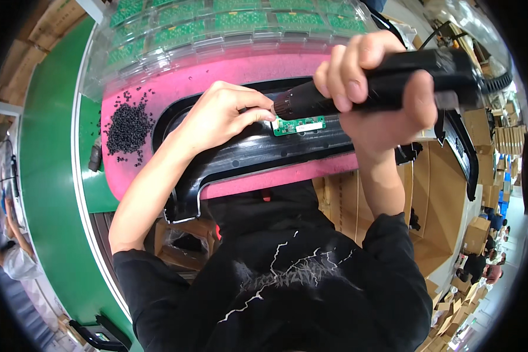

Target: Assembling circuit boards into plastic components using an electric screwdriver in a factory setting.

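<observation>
My right hand [372, 97] is wrapped round a black electric screwdriver [317, 100], which lies nearly level and points left. Its front end meets the fingertips of my left hand [226, 114]. Thumb and forefinger of that hand are pinched together there; whatever they hold is hidden. Just below the screwdriver's nose, a small green circuit board [299, 126] with a white strip sits in a long black plastic housing [240, 157]. The housing rests on a pink mat [246, 186].
A heap of small black screws [129, 126] lies on the mat's left. Clear plastic trays [217, 38] of green boards stand at the back. An open cardboard box [431, 188] is at the right, near another black frame [466, 158]. Other people are far right and left.
</observation>
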Available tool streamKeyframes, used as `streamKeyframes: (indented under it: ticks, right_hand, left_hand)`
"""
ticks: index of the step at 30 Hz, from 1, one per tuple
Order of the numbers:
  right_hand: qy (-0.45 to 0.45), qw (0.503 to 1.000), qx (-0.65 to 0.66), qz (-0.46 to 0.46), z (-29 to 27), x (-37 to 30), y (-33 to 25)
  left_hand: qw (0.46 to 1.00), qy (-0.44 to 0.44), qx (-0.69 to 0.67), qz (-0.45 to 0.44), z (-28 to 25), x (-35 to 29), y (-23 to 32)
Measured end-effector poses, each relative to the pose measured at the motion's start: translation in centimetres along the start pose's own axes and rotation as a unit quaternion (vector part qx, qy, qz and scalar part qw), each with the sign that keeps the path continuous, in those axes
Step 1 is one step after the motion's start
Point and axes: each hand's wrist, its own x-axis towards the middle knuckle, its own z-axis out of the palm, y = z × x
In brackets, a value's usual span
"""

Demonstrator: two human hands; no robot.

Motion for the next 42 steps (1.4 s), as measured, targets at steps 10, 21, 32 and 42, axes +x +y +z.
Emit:
streamKeyframes:
  ticks: [10,21,32,42]
  right_hand:
    - [0.018,0.991,-0.125,0.033,-2.4,-0.3,2.5]
    - [-0.022,1.000,0.006,-0.003,-1.3,-0.3,1.5]
    - [-0.039,0.998,-0.046,-0.013,-1.4,0.0,1.5]
    - [-0.011,0.991,-0.124,0.043,-2.5,-0.3,2.6]
  left_hand:
    - [0.994,-0.010,0.025,-0.103,0.2,0.0,-0.2]
    - [0.984,-0.098,-0.017,-0.148,-0.5,0.4,0.9]
    - [0.994,-0.045,0.022,-0.100,0.3,0.1,0.4]
    - [0.994,-0.007,0.036,-0.103,0.5,0.0,0.1]
